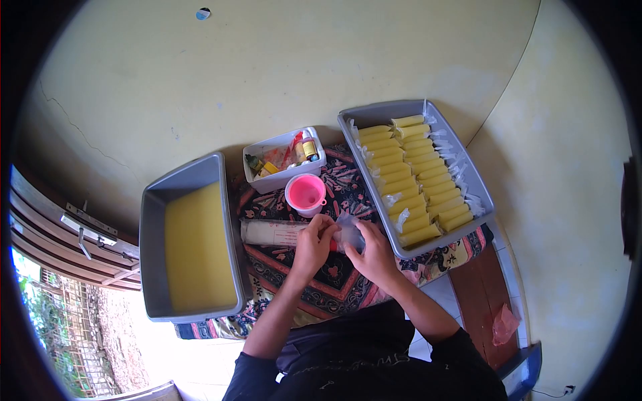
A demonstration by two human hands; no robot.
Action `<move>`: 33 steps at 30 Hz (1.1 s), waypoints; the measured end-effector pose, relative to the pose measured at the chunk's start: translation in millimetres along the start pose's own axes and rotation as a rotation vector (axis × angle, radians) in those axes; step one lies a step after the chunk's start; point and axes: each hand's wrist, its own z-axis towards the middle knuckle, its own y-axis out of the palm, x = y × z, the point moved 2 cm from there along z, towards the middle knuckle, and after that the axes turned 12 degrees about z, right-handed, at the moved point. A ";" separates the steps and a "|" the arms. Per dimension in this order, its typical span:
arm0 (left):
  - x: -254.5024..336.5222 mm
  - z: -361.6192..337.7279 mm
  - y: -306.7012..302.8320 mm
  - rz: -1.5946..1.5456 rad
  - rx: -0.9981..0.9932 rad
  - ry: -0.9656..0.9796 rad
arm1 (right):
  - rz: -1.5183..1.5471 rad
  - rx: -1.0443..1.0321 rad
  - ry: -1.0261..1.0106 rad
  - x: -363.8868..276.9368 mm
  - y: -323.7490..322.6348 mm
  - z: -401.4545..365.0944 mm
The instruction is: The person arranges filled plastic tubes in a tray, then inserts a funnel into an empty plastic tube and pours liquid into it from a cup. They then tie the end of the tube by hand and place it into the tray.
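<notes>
Close together at the middle of the table, my left hand [313, 246] and my right hand [371, 252] pinch a thin clear plastic bag [347, 227] between them. The fingers of both are closed on it, and part of the bag is hidden behind them. Beside my left hand lies a pack of clear plastic bags [271, 232] with red print. Just beyond my hands stands a pink funnel [307, 192] set in a white container.
A grey tub [235, 267] of yellow liquid stands at the left. At the right, a grey tray [461, 159] holds several rows of filled yellow bags [408, 175]. A white box [267, 182] of small bottles sits at the back on the patterned cloth [348, 180].
</notes>
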 end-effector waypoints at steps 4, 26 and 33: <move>-6.2 1.3 0.0 -0.201 -0.088 -0.030 | 0.306 -0.163 0.272 6.3 5.2 0.7; -13.8 0.5 22.7 0.163 -0.414 0.044 | 0.612 0.065 0.147 -14.0 5.4 12.8; -11.9 -0.5 22.4 0.282 -0.344 0.170 | 0.714 0.099 0.089 -31.7 -12.0 31.9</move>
